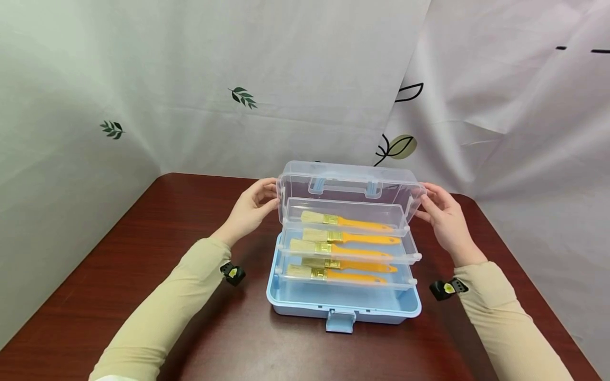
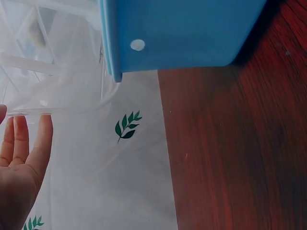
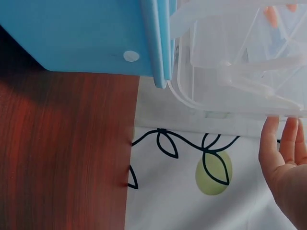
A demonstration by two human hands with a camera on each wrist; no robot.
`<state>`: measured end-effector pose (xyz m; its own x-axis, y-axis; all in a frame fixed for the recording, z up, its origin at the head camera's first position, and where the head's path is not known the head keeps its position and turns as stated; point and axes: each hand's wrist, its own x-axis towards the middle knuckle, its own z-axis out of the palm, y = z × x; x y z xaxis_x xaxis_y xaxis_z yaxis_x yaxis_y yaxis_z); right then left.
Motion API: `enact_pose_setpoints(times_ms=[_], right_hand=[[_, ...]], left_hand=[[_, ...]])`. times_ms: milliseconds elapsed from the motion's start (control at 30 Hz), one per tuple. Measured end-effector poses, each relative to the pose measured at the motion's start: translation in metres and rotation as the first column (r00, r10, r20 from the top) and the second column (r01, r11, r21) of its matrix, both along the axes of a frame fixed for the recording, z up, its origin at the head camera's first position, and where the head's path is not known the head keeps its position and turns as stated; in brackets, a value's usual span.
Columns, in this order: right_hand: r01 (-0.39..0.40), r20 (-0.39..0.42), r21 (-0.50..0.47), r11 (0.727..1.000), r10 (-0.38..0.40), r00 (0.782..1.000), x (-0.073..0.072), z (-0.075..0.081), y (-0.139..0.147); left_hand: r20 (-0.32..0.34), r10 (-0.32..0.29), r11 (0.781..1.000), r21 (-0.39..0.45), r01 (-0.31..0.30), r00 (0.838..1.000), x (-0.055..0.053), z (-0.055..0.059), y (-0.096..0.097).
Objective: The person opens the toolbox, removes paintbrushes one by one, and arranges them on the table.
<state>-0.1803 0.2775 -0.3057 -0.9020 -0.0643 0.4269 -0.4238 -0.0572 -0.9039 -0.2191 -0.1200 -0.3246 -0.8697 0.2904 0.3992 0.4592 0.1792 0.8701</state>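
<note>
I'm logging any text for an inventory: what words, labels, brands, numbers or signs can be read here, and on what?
None can be read in any view.
Paintbrushes: marks on their gold bands, too small to read.
Black wrist devices: a small yellowish mark on each, too small to make out.
Blue case: no lettering seen.
Backdrop: printed leaves, no words.

A light-blue rectangular plastic toolbox [image 1: 340,311] stands upright on the desk [image 1: 229,344], its latch [image 1: 340,320] folded down on the near side. Its clear plastic lid [image 1: 350,172] is raised at the far side, held at its left end by the left hand [image 1: 250,209] and right end by the right hand [image 1: 445,214]. Stepped clear trays [image 1: 413,257] bear orange-handled paintbrushes [image 1: 360,253], pale bristles to the left.
</note>
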Motion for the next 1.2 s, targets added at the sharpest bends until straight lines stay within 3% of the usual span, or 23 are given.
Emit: enact_pose_setpoints(times_ms=[300,500,700,1033,1200], right_hand=[[-0.009,0.063,-0.025,1.0,0.011,0.998,-0.003,-0.002,0.0],[0.001,0.089,0.117,0.993,-0.011,0.996,-0.005,-0.013,0.006],[0.048,0.106,0.227,0.973,-0.074,0.992,-0.009,-0.015,0.004],[0.082,0.148,0.176,0.981,-0.108,0.983,-0.014,-0.018,-0.002],[-0.037,0.155,-0.007,0.999,0.038,0.987,-0.016,-0.019,-0.002]], left_hand=[[0.01,0.003,1.0,-0.003,-0.003,1.0,-0.005,-0.003,0.001],[0.014,-0.005,1.0,0.015,0.005,1.0,-0.008,-0.004,0.003],[0.085,-0.074,0.99,0.126,0.063,0.994,-0.011,-0.007,-0.001],[0.161,-0.21,0.93,0.339,0.146,0.964,-0.013,-0.008,-0.001],[0.189,-0.246,0.914,0.373,0.162,0.951,-0.014,-0.009,-0.001]])
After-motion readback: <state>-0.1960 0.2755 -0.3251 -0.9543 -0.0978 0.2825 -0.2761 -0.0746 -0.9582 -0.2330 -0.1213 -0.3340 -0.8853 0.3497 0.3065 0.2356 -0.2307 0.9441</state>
